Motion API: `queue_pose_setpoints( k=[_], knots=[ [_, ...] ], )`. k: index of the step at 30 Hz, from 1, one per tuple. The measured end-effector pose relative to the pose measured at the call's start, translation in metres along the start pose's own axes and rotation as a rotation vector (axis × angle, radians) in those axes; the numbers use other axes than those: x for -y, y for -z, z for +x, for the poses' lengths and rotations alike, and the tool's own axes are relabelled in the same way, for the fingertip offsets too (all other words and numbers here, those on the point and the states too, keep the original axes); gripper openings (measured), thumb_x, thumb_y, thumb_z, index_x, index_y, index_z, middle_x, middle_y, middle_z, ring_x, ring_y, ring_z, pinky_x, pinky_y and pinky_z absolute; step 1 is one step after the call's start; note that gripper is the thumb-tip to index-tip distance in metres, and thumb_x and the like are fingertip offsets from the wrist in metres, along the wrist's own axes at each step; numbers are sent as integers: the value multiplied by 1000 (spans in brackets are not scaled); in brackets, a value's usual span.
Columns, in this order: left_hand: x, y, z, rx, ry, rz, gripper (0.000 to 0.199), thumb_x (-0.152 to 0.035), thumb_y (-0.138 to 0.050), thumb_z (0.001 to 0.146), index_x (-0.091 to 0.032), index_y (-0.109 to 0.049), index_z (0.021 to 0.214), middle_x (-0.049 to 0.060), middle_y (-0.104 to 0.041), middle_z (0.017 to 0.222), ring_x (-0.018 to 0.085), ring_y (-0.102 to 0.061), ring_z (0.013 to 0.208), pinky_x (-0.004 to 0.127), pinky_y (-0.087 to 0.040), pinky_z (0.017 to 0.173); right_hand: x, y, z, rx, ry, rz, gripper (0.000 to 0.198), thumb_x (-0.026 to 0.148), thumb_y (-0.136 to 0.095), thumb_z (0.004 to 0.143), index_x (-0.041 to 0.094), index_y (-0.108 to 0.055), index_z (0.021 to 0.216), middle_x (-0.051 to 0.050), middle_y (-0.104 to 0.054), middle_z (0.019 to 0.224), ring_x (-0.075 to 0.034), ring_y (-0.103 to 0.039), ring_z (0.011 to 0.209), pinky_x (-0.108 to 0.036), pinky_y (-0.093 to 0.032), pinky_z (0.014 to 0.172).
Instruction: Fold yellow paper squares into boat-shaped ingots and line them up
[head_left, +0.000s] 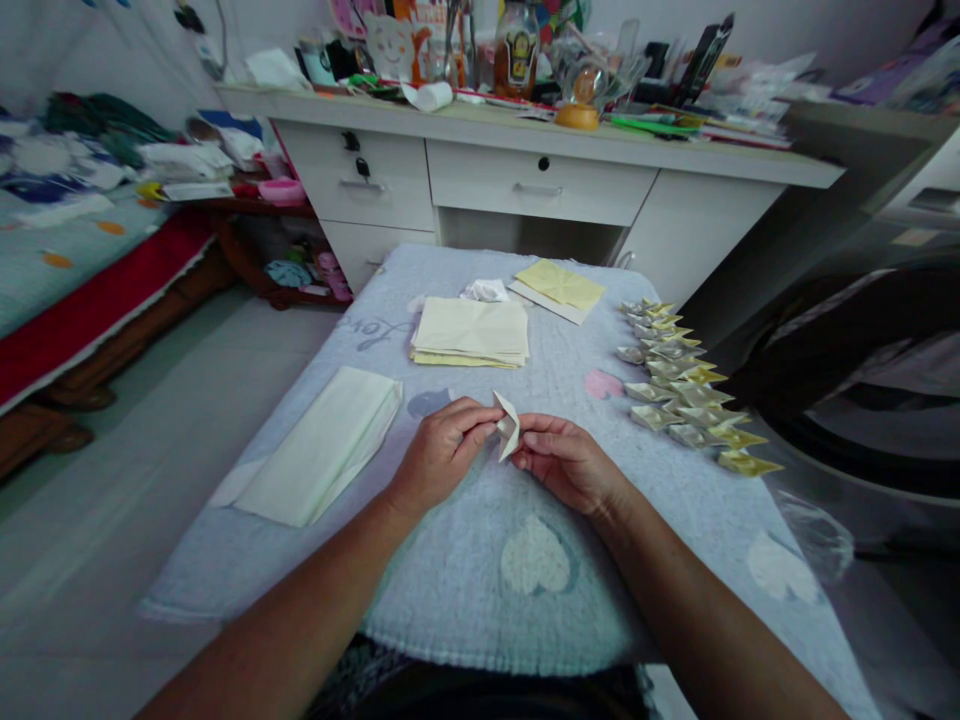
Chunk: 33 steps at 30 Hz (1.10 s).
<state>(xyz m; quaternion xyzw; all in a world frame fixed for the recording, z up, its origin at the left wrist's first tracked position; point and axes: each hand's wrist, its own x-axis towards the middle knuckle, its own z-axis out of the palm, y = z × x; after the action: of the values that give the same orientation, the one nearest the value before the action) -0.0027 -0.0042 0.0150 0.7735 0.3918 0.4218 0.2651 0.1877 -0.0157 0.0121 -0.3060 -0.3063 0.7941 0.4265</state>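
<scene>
Between my hands, over the middle of the cloth-covered table, is a small folded paper piece (pixel 508 426), pale cream and pointed at both ends. My left hand (pixel 448 445) pinches its left side between thumb and fingers. On the other side, the fingers of my right hand (pixel 561 458) are closed on its right edge. Beyond them lies a stack of cream and yellow paper sheets (pixel 471 330). Several folded paper boats (pixel 679 385) stand in rows along the table's right side. Left of my left hand lies a long folded bundle of pale paper (pixel 322 445).
The blue heart-patterned tablecloth (pixel 480 590) hangs over the near edge. Toward the back are a crumpled white paper (pixel 486 290) and loose yellow sheets (pixel 562 284). A cluttered white desk (pixel 540 190) stands behind, a bed (pixel 90 270) at left, and a front-loading washing machine (pixel 862 390) at right.
</scene>
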Motion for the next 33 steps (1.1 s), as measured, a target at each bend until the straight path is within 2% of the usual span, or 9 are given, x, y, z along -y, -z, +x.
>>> queue_pose_setpoints(
  k=[10,18,23,26,30,33],
  knots=[
    [-3,0,-1,0,15,6,16,-21,-59,89,-20,-71,99,4,-69,87,14,-64,80,25,-49,73,-2,1,0,12,-18,34,20,19,-79,68,15,-75,87,-2,-69,75,-9,-57,63,-20,-47,58],
    [-3,1,0,-7,25,7,15,-19,-59,89,-19,-70,99,2,-67,85,12,-61,77,23,-47,72,-3,3,-1,90,-60,69,22,21,-76,73,14,-70,93,-2,-68,76,-10,-61,65,-20,-49,59],
    [-2,-4,0,-18,31,-46,10,-22,-63,86,-19,-68,95,2,-62,86,11,-57,71,22,-46,65,-2,2,0,80,-74,62,20,23,-77,72,15,-66,87,1,-63,70,-8,-55,58,-20,-46,55],
    [-1,-7,-2,-64,82,-135,23,-24,-69,81,-20,-62,102,4,-61,97,11,-57,73,22,-47,65,-1,2,1,99,-109,46,21,25,-77,72,14,-64,83,0,-61,67,-9,-55,58,-20,-44,54],
    [2,-9,-3,-19,222,-352,57,-24,-71,78,-24,-48,130,7,-60,118,12,-60,81,24,-50,71,1,2,1,133,-135,42,21,26,-76,72,13,-63,82,-1,-62,67,-9,-55,58,-20,-42,53],
    [6,-9,-3,70,294,-462,48,-29,-70,79,-20,-55,124,6,-66,102,15,-62,82,27,-50,75,1,2,1,139,-138,31,21,26,-76,72,12,-63,82,-1,-63,69,-8,-55,57,-19,-43,53]
  ],
)
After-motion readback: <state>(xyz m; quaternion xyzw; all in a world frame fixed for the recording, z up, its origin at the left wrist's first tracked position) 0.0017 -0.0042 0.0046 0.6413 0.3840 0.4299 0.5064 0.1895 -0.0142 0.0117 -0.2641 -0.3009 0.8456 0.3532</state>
